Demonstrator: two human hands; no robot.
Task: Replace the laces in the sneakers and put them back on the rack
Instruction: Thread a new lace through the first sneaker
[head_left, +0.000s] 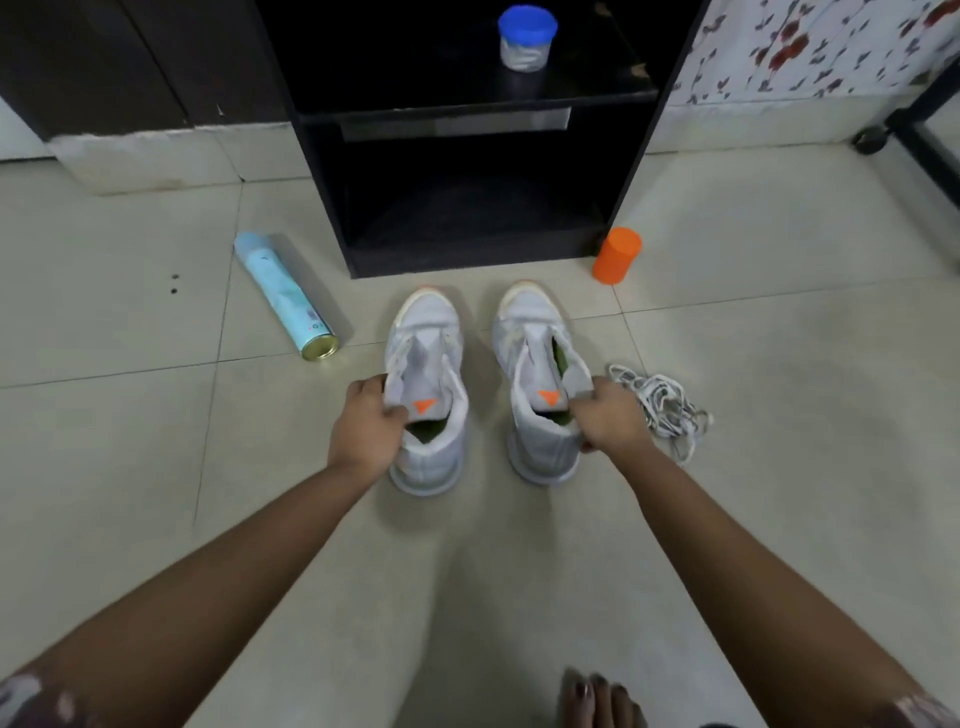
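Two white high-top sneakers stand side by side on the tiled floor, toes pointing at the rack, with no laces in them. My left hand (366, 423) grips the collar and tongue of the left sneaker (428, 358). My right hand (608, 415) grips the collar of the right sneaker (535, 338). Each tongue carries an orange triangle. A loose pile of white laces (662, 402) lies on the floor just right of my right hand. The black shoe rack (631, 156) stands directly beyond the sneakers, its lower shelf dark and open.
A light blue spray can (283, 296) lies on the floor left of the rack. An orange cylinder (616, 255) stands at the rack's right foot. A blue-lidded jar (525, 39) sits on the rack's upper shelf. My toes (597, 699) show at the bottom edge.
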